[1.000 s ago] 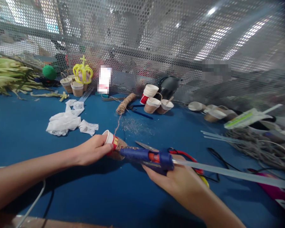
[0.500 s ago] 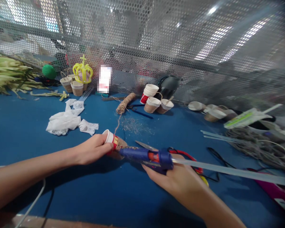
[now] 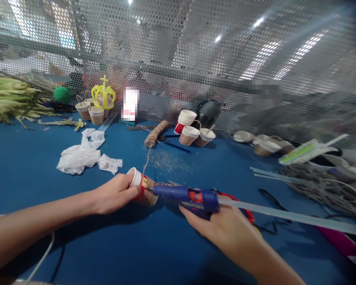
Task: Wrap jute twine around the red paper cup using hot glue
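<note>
My left hand (image 3: 116,193) grips a paper cup (image 3: 134,177) lying on its side, its white rim toward the left. Brown twine is wound round part of the cup, and a red printed band shows beside it. A blue hot glue gun (image 3: 178,196) is held in my right hand (image 3: 222,225), its nozzle at the edge of the winding. From the gun's back a long clear glue stick (image 3: 273,211) sticks out to the right. A strand of twine (image 3: 147,158) runs from the cup up to a twine roll (image 3: 156,133).
Crumpled white tissue (image 3: 80,156) lies at left. Twine-wrapped cups (image 3: 190,135) stand at the back, near pliers (image 3: 178,145). Red-handled scissors (image 3: 249,213) lie partly behind my right hand. A bundle of grey cord (image 3: 320,184) is at right; a perforated metal screen (image 3: 160,47) bounds the back.
The glue gun's nozzle has shifted slightly on the cup, now showing near the red band. The cup has turned a little in my left hand. The view has tilted slightly upward.
</note>
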Demonstrator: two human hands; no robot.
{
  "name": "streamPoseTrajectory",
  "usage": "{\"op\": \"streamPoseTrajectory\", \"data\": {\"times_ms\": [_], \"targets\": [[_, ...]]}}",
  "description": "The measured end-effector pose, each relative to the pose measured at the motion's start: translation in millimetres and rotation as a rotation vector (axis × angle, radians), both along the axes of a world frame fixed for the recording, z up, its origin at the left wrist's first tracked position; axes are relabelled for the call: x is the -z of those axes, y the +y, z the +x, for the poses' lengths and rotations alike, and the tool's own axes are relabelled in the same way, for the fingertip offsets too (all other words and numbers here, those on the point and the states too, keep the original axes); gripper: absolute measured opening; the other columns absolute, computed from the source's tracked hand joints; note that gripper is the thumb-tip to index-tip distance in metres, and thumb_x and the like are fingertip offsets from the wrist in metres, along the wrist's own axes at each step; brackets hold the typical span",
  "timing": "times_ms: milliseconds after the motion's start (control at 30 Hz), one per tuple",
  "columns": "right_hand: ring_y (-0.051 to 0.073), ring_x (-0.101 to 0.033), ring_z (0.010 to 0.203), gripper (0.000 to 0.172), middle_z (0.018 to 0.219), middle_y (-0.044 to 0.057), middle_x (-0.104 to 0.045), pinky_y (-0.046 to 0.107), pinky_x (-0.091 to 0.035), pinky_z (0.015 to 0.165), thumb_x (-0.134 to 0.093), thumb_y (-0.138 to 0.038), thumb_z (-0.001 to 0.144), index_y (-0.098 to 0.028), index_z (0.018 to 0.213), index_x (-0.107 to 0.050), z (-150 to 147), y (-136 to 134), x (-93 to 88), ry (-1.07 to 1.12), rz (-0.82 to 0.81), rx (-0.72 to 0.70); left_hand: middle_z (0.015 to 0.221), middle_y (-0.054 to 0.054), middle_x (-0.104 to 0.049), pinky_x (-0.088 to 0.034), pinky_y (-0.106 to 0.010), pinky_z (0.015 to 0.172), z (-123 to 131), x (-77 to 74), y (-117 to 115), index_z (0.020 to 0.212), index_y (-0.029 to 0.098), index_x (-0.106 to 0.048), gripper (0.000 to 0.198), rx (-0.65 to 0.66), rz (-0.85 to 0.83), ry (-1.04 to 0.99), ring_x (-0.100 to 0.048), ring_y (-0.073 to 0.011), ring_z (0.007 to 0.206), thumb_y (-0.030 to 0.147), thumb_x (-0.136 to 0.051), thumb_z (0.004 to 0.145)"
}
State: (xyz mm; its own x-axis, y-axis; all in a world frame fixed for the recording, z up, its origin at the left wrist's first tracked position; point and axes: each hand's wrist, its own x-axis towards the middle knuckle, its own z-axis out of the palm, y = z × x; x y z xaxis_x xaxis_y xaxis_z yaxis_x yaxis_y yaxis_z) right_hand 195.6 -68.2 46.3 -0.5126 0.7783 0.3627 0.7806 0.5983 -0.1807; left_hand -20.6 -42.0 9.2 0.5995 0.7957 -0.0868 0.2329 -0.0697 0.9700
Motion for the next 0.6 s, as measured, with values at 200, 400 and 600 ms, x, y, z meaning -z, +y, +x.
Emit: {"op": "streamPoseTrajectory", "data": {"times_ms": [200, 400, 600], "targets": [[0.014, -0.045, 0.037, 0.039, 0.037, 0.000, -0.049, 0.026, -0.033, 0.041, -0.029, -0.015, 0.080, -0.021, 0.069, -0.066, 9.6, 1.8, 7.2, -0.138, 0.196, -0.121, 0.096, -0.004, -0.063, -0.041, -0.028, 0.084, -1.0, -0.7, -0.8, 0.097, 0.014, -0.056, 0.031, -0.011, 0.040, 0.028, -0.055, -0.0178, 0.089, 0.018, -0.033, 0.078], [0.010, -0.043, 0.034, 0.033, 0.039, -0.002, -0.051, 0.022, -0.029, 0.036, -0.037, -0.012, 0.079, -0.021, 0.073, -0.067, 11.0, 5.0, -0.7, -0.276, 0.114, -0.194, 0.096, -0.004, -0.063, -0.042, -0.028, 0.081, -3.5, 1.0, 0.3, 0.098, 0.013, -0.056, 0.032, -0.026, 0.082, 0.125, -0.055, -0.0189, 0.087, 0.021, -0.034, 0.076], [0.012, -0.044, 0.037, 0.034, 0.037, -0.002, -0.047, 0.024, -0.032, 0.039, -0.034, -0.017, 0.080, -0.022, 0.072, -0.066, 12.9, 6.9, 14.3, -0.128, 0.139, -0.080, 0.089, -0.002, -0.063, -0.043, -0.026, 0.076, -2.8, -0.2, -0.1, 0.094, 0.013, -0.057, 0.030, -0.017, 0.097, 0.156, -0.055, -0.0176, 0.082, 0.021, -0.034, 0.076]]}}
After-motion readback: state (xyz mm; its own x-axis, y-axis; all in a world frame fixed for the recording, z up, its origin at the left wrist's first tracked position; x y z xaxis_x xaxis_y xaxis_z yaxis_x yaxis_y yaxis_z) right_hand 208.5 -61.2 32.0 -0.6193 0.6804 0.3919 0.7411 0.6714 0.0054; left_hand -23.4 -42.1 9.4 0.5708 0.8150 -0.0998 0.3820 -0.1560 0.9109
